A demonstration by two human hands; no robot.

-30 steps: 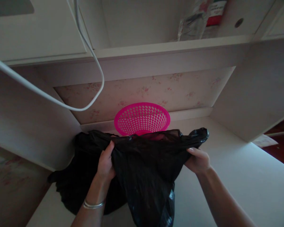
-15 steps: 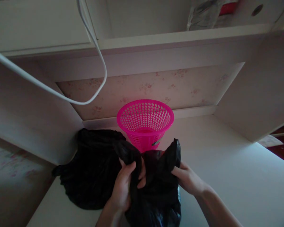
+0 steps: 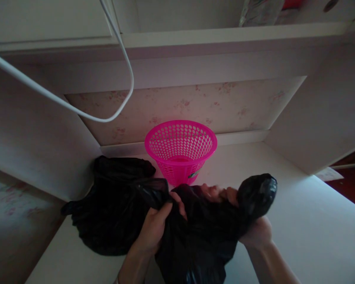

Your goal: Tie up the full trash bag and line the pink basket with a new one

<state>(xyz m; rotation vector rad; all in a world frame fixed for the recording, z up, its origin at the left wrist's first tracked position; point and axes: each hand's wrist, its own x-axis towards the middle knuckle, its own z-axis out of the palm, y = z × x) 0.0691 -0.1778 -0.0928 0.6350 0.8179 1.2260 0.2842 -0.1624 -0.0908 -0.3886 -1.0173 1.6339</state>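
Note:
Between my hands is a black plastic bag, its top edge bunched and stretched sideways. My left hand pinches the left side of its mouth, thumb on the outside. At the right side, my right hand grips the bag's edge, with a puffed fold of plastic covering part of the hand. Some of its fingers show near the bag's top. Just beyond the bag stands an upright pink perforated basket. A second black plastic bag lies crumpled to the left of my left hand.
A white surface lies under everything, with white side panels and a floral wall behind. Overhead runs a shelf edge holding a clear plastic item. A white cable loops down at the upper left.
My right hand has moved outward to the right, pulling the bag's mouth wider, and a puffed fold now stands over it. My left hand keeps its hold nearly in place.

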